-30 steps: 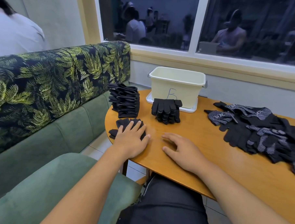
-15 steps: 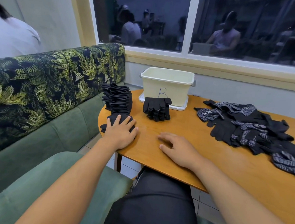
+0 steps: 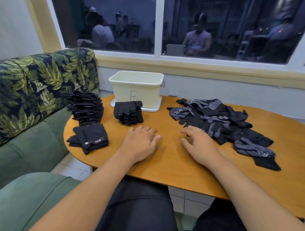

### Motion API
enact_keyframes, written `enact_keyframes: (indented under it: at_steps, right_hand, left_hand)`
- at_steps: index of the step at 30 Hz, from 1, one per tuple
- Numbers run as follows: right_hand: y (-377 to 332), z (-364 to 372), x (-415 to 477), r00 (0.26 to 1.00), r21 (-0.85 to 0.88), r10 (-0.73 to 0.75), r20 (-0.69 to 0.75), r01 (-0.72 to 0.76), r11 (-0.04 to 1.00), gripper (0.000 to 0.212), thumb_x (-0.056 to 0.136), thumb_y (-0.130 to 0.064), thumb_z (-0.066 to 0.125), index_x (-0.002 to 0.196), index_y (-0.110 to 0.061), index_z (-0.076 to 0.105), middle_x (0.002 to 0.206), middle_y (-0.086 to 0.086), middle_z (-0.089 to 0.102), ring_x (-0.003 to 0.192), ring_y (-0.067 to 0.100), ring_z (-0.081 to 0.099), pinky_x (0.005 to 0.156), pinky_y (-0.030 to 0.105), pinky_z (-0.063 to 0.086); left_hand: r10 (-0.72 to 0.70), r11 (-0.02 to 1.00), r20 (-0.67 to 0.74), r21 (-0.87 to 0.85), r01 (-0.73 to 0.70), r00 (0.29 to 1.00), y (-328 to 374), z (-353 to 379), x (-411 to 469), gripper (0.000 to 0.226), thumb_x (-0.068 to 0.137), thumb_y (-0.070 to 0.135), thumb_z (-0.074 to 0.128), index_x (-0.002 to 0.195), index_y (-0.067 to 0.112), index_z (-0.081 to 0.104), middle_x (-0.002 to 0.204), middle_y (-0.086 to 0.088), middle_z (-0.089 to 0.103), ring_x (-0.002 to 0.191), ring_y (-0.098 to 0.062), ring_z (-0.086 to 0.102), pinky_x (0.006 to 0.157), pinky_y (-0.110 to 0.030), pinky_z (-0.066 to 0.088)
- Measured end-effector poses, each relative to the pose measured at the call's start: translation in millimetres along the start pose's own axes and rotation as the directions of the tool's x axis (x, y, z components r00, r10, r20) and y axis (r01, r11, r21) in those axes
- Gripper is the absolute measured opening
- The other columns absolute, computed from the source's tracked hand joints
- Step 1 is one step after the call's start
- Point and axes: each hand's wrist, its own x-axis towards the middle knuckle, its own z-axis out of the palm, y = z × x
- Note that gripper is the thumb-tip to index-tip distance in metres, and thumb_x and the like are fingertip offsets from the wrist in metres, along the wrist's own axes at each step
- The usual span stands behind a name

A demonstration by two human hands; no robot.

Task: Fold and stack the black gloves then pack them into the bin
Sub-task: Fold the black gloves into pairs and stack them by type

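You are partway through, by the look of it. Both of your hands hold nothing: your left hand [image 3: 140,141] lies flat on the table [image 3: 163,168] with its fingers straight, and your right hand [image 3: 201,145] rests beside it, fingers loosely spread. Taking your hands as the centre of the dial, a tall stack of folded gloves [image 3: 85,107] stands at ten o'clock. A small folded bundle [image 3: 89,138] lies at nine, just in front of that stack, and a shorter stack [image 3: 128,112] sits at twelve, against the bin [image 3: 137,92]. The bin itself shows no glove above its rim; its floor is hidden, so packing seems not yet begun. At two to three o'clock lies a loose pile of unfolded gloves [image 3: 223,125], just beside your right hand. Those need folding and stacking before everything goes into the bin.
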Motion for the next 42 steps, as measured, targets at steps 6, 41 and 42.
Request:
enact_keyframes:
  at_steps: [6, 41, 42]
  right_hand:
    - [63, -17, -9, 0.967, -0.199, 0.021, -0.252, -0.073, 0.977, 0.029, 0.1, -0.024, 0.066, 0.127, -0.023, 0.076, 0.139, -0.006, 0.067, 0.144, 0.023, 0.05, 0.118, 0.049, 0.04]
    - [113, -10, 24, 0.951, -0.192, 0.148, -0.272, -0.205, 0.96, 0.042, 0.11, -0.042, 0.042, 0.149, -0.036, 0.057, 0.158, -0.012, 0.05, 0.156, 0.016, 0.032, 0.127, 0.055, 0.025]
    - [110, -11, 23, 0.948, -0.212, 0.138, -0.286, -0.203, 0.956, 0.041, 0.111, -0.04, 0.044, 0.149, -0.035, 0.058, 0.158, -0.011, 0.051, 0.157, 0.017, 0.032, 0.127, 0.056, 0.025]
  left_hand:
    - [0.104, 0.981, 0.015, -0.167, -0.1, 0.994, 79, 29, 47, 0.044, 0.109, 0.052, 0.04, 0.144, 0.03, 0.056, 0.136, 0.009, 0.062, 0.129, -0.018, 0.051, 0.106, -0.045, 0.043]
    - [-0.272, 0.96, -0.018, -0.077, 0.27, 0.962, 41, 59, 157, 0.026, 0.099, 0.051, 0.052, 0.097, 0.027, 0.065, 0.08, 0.009, 0.059, 0.086, -0.021, 0.056, 0.092, -0.043, 0.036]
    - [-0.266, 0.958, -0.05, -0.128, 0.258, 0.963, 41, 58, 150, 0.025, 0.098, 0.05, 0.055, 0.094, 0.027, 0.063, 0.083, 0.008, 0.059, 0.089, -0.021, 0.056, 0.093, -0.043, 0.037]
